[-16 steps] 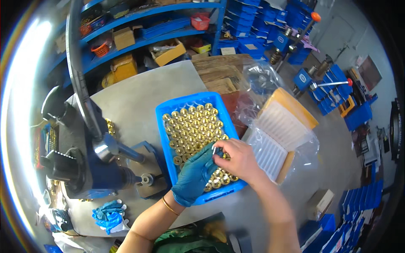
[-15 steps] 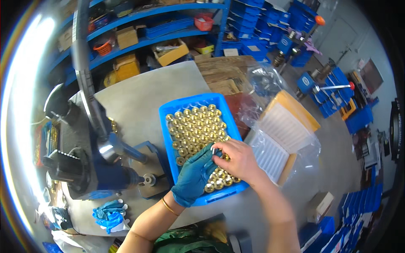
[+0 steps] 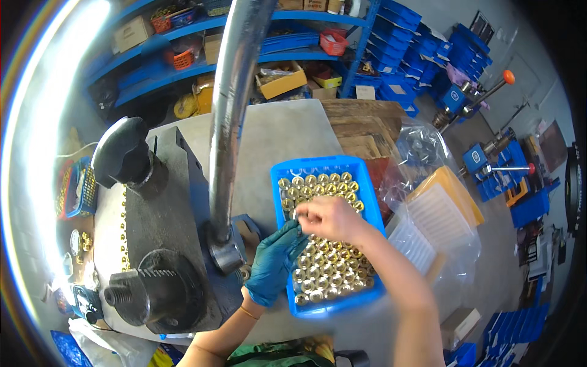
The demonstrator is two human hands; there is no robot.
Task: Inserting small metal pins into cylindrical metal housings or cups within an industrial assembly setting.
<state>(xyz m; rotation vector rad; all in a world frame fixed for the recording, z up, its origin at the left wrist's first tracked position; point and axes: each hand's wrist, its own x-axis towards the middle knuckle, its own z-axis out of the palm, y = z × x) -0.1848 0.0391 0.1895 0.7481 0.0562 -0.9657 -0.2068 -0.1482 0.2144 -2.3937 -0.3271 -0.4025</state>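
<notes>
My left hand (image 3: 275,262), in a blue-green glove, is over the left side of a blue plastic tray (image 3: 374,229), its fingers curled together. What it holds, if anything, is hidden. My bare right hand (image 3: 335,219) meets the gloved fingertips and pinches a small silvery metal part (image 3: 296,215), of which only the end shows. Beneath both hands, rows of round brass fittings (image 3: 330,279) fill the tray; my hands and right forearm cover some of them.
A dark hand press (image 3: 174,226) with a thick steel lever (image 3: 235,104) stands close on the left. Right of the tray lie clear plastic bags (image 3: 428,144) and an open carton with white ribbed inserts (image 3: 440,208). Blue shelves (image 3: 324,54) run along the back.
The view has shifted, so the press looms larger and the tray appears further right. Both hands have moved left relative to the tray, still together at the small metal part.
</notes>
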